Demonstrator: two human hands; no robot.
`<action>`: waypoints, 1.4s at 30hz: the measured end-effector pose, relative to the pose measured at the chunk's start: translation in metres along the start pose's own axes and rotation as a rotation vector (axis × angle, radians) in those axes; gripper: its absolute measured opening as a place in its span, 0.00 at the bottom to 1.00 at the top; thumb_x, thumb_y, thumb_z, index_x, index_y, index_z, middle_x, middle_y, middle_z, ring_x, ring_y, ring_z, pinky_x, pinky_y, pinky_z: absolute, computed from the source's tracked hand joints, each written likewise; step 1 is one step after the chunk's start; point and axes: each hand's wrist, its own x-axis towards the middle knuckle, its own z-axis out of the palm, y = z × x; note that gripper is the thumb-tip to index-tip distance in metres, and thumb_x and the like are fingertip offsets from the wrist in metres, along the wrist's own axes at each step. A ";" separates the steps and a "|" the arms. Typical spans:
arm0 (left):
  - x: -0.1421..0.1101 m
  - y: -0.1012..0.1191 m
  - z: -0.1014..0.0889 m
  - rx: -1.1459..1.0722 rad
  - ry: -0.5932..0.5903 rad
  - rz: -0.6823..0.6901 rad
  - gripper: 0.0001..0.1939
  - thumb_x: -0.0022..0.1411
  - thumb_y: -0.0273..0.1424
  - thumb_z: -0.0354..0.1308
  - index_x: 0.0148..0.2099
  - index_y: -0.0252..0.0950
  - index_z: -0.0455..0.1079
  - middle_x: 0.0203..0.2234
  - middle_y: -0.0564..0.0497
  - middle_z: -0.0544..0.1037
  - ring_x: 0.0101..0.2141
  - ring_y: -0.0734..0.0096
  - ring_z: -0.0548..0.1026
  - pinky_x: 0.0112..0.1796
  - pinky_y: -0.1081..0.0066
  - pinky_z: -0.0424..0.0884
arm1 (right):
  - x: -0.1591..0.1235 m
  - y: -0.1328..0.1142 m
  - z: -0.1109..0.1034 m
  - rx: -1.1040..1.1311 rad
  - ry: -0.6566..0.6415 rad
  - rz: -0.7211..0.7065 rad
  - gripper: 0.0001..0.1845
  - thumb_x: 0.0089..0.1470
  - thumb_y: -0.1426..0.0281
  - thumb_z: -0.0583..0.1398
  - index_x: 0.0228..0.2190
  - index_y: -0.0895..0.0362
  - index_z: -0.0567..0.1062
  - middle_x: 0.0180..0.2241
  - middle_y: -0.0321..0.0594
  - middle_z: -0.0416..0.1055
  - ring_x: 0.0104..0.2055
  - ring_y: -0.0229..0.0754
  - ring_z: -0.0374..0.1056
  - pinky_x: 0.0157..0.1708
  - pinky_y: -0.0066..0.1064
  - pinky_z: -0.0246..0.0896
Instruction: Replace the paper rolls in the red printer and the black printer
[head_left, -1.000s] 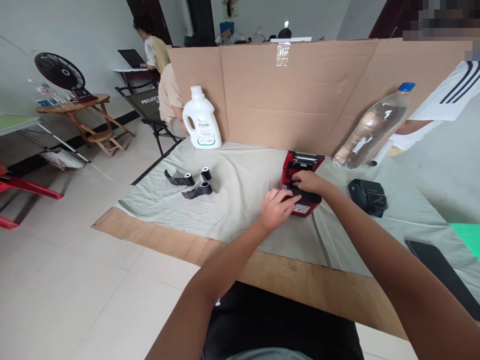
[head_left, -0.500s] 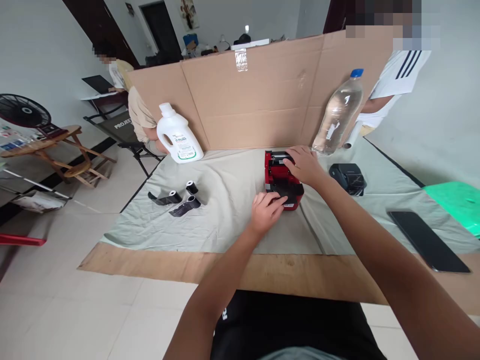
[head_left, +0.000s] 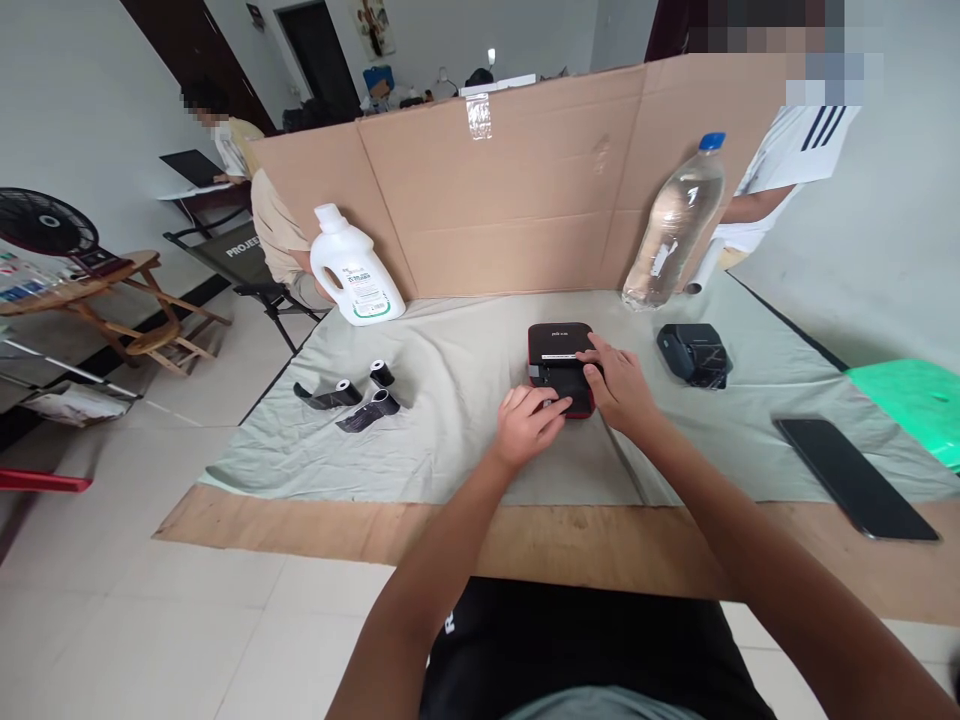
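A small black and red thermal printer (head_left: pixel 559 345) lies on the cloth in front of me, its top cover down. My left hand (head_left: pixel 529 425) holds the printer's near left corner, fingers bent over its front part. On the right side, my right hand (head_left: pixel 619 385) rests with fingers stretched over the cover's edge, touching it. The inside of the printer is hidden under the cover. To the left lie several small rolls (head_left: pixel 379 402) of black paper with white cores, some with loose tails.
A cardboard sheet (head_left: pixel 510 210) stands behind, with a white jug (head_left: pixel 358 275) and a clear bottle (head_left: pixel 671 235) before it. On the right are a dark device (head_left: pixel 694 355), a phone (head_left: pixel 855 480) and a green thing (head_left: pixel 911 405). Two other people are beyond the cardboard.
The printer's cover, raised half a second ago with the red inside showing, has swung down shut. My right hand has come nearer and lower with it; my left hand has barely moved.
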 end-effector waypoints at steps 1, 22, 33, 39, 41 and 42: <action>0.000 -0.001 0.000 0.002 -0.012 -0.006 0.13 0.70 0.32 0.56 0.47 0.44 0.82 0.37 0.48 0.82 0.36 0.66 0.73 0.40 0.65 0.66 | -0.001 0.000 0.002 -0.017 0.010 -0.007 0.28 0.69 0.62 0.45 0.65 0.60 0.59 0.50 0.50 0.79 0.56 0.56 0.72 0.57 0.53 0.56; 0.014 -0.017 -0.010 -0.013 -0.271 -0.429 0.45 0.65 0.43 0.61 0.77 0.44 0.45 0.61 0.44 0.73 0.50 0.53 0.72 0.52 0.58 0.66 | -0.038 -0.002 0.034 0.195 0.216 0.009 0.26 0.71 0.60 0.44 0.65 0.53 0.60 0.63 0.51 0.67 0.68 0.53 0.59 0.65 0.54 0.55; 0.023 -0.031 0.009 -0.680 0.010 -0.703 0.35 0.69 0.44 0.56 0.74 0.42 0.54 0.50 0.46 0.77 0.41 0.69 0.73 0.47 0.67 0.69 | 0.015 0.049 0.047 0.731 0.097 0.518 0.26 0.59 0.61 0.54 0.58 0.50 0.68 0.59 0.42 0.71 0.61 0.50 0.67 0.59 0.50 0.67; 0.049 -0.044 0.029 -0.856 0.010 -1.043 0.31 0.61 0.32 0.59 0.67 0.46 0.64 0.61 0.49 0.70 0.51 0.65 0.74 0.50 0.68 0.72 | 0.013 0.048 0.059 0.853 0.107 0.533 0.34 0.53 0.66 0.51 0.62 0.51 0.64 0.65 0.42 0.65 0.64 0.51 0.64 0.61 0.51 0.65; 0.053 -0.046 0.034 -0.958 -0.038 -1.169 0.32 0.61 0.32 0.57 0.68 0.45 0.62 0.64 0.48 0.69 0.56 0.59 0.73 0.52 0.64 0.73 | 0.009 0.044 0.061 0.875 0.133 0.552 0.35 0.52 0.67 0.51 0.62 0.52 0.63 0.66 0.43 0.64 0.65 0.52 0.63 0.62 0.52 0.64; 0.053 -0.046 0.035 -1.017 -0.046 -1.210 0.33 0.60 0.32 0.57 0.68 0.44 0.61 0.64 0.48 0.69 0.57 0.57 0.73 0.53 0.62 0.73 | 0.008 0.043 0.061 0.885 0.140 0.562 0.36 0.51 0.68 0.51 0.62 0.52 0.63 0.66 0.43 0.64 0.65 0.52 0.63 0.62 0.52 0.63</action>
